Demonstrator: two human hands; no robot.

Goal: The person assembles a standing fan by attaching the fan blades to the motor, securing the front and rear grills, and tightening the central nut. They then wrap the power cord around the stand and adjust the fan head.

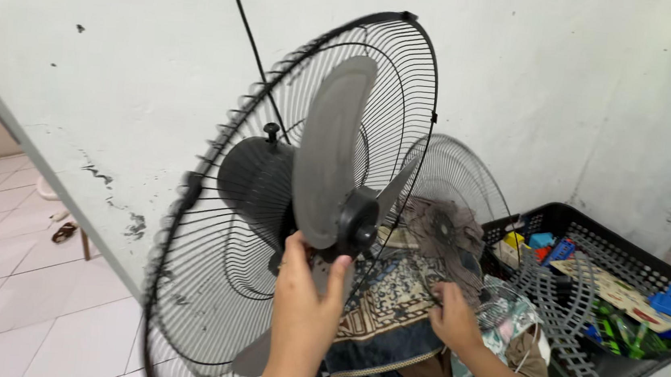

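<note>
Nearby, left hand (pixel 303 295) gripped lower grey blade (pixel 319 280) just under black hub (pixel 358 224), fingers (pixel 338 274) curled over blade edge, thumb at other side. Lowest blade mostly hidden behind forearm. Right hand (pixel 453 318) rested on detached front grille (pixel 462 224), fingers bent; exact pinch hard to tell, blurred. Fan (pixel 269 207) stood at white wall (pixel 564 71), hub facing right toward viewer, upper blade (pixel 329 147) long axis near vertical. Rear guard (pixel 214 283) bottom cut off. Farther right, black basket (pixel 668 274) of toys against wall.
</note>
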